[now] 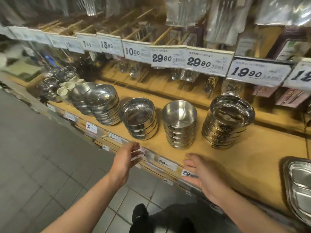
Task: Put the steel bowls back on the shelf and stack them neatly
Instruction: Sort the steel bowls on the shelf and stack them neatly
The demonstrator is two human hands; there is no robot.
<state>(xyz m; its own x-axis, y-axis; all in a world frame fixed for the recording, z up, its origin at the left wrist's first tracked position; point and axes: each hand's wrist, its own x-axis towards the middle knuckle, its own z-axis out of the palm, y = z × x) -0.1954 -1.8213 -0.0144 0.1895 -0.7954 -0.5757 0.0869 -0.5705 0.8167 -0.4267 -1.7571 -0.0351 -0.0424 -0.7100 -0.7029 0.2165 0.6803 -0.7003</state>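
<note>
Several stacks of steel bowls stand on the wooden shelf (218, 158). A tilted stack of shallow bowls (104, 106) is at the left, then a short stack (139, 121), a taller stack of matte bowls (179, 124) and a shiny stack (227, 121) at the right. My left hand (127, 158) hovers at the shelf's front edge below the short stack, fingers relaxed and holding nothing. My right hand (200, 174) is over the front edge below the matte stack, fingers spread, also holding nothing.
A steel compartment tray (297, 185) lies at the shelf's right end. Price tags (165, 163) line the front edge. Packaged cutlery (186, 76) hangs behind the bowls under an upper rail of price labels (198, 62). More steelware and white cups (66, 87) sit far left. Grey tiled floor (42, 165) lies below.
</note>
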